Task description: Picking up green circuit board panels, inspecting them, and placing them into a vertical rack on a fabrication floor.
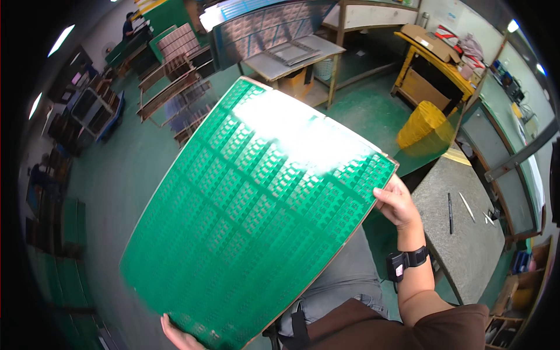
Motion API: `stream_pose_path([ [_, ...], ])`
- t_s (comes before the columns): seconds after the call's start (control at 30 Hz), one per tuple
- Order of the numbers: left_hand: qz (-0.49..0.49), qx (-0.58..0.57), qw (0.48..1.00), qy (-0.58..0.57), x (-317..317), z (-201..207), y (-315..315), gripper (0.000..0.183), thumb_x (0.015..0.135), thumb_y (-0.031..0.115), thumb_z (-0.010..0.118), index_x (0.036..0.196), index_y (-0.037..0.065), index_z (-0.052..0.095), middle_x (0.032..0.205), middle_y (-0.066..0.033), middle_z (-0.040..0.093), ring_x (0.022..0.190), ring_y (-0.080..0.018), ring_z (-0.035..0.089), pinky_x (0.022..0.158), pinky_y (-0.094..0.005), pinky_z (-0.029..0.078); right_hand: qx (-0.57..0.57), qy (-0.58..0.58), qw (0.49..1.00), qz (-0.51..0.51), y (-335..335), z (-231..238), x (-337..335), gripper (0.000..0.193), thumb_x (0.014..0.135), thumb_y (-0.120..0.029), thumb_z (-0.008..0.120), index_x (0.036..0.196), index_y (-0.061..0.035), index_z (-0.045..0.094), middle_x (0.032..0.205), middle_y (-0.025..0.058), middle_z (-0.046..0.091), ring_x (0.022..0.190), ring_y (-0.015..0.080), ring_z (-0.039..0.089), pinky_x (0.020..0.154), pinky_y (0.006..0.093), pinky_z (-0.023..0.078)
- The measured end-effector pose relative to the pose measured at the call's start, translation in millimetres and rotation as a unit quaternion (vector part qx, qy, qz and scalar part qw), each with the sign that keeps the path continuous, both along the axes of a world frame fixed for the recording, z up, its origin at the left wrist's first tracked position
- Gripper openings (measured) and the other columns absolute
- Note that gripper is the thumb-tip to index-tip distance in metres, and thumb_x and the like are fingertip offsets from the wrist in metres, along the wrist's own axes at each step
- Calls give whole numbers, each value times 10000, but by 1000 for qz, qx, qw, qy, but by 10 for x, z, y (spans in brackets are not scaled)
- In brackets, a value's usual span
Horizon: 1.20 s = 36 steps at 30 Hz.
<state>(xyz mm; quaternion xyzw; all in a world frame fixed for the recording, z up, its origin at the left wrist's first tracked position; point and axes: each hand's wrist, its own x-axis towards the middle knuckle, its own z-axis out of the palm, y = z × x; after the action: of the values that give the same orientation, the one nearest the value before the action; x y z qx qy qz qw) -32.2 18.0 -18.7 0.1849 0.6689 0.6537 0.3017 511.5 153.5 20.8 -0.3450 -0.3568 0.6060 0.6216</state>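
Held out before me is a large, thin green panel [245,210] with rows of small repeated patterns, like a circuit board sheet. It tilts across the view, and a bright white glare covers its far edge. My right hand [398,201] grips its right edge near the far corner, thumb on the top face and the other fingers mostly underneath. At the near left end, my left hand [179,335] holds the lower edge; its thumb side shows, and the rest is hidden or cut off by the frame. A black strapped device [406,260] sits on my right wrist.
To the right stands a grey worktable [461,233] with a black pen [450,213] and a white pen-like tool [466,207]. Beyond it are a yellow bag-lined bin [423,128] and a yellow bench [437,64]. Another table [291,58] and wooden racks [169,87] stand ahead.
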Motion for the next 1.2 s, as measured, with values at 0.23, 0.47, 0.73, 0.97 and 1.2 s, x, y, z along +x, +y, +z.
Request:
stream_pose_path([
  [0.23,-26,46,998,-41,24,-50,178,212,859,124,533,1039,12,540,1000,-59,570,928,-151,520,829,-291,410,-43,187,981,-12,87,-277,-119,471,853,-49,527,1287,-25,344,1245,122,463,1109,248,491,936,404,418],
  [0.47,-204,95,957,-181,488,379,438,389,866,25,485,1240,-42,400,1213,-101,500,1110,-181,478,949,-309,379,-40,146,985,-81,255,-599,40,433,867,-46,509,1272,2,363,1222,132,486,1092,262,505,932,406,425],
  [0.73,-235,245,892,-298,1054,525,505,675,858,108,524,1411,84,136,1371,-117,342,1214,-251,403,989,-393,378,-32,226,972,-56,432,-646,363,304,899,-77,460,1190,12,471,1192,151,531,1085,283,521,938,428,421],
  [0.97,-202,236,900,-305,1204,436,675,533,912,151,388,1403,84,191,1377,-90,343,1207,-218,411,996,-353,355,-27,200,977,-66,437,-744,544,308,911,-77,444,1198,34,455,1221,154,510,1117,269,497,967,421,397],
  [1.2,-183,226,893,-343,1208,452,719,478,909,131,390,1364,50,269,1322,-100,402,1187,-212,425,992,-343,342,-36,199,977,-60,433,-834,652,323,917,-76,434,1217,42,439,1243,159,491,1140,268,479,980,420,382],
])
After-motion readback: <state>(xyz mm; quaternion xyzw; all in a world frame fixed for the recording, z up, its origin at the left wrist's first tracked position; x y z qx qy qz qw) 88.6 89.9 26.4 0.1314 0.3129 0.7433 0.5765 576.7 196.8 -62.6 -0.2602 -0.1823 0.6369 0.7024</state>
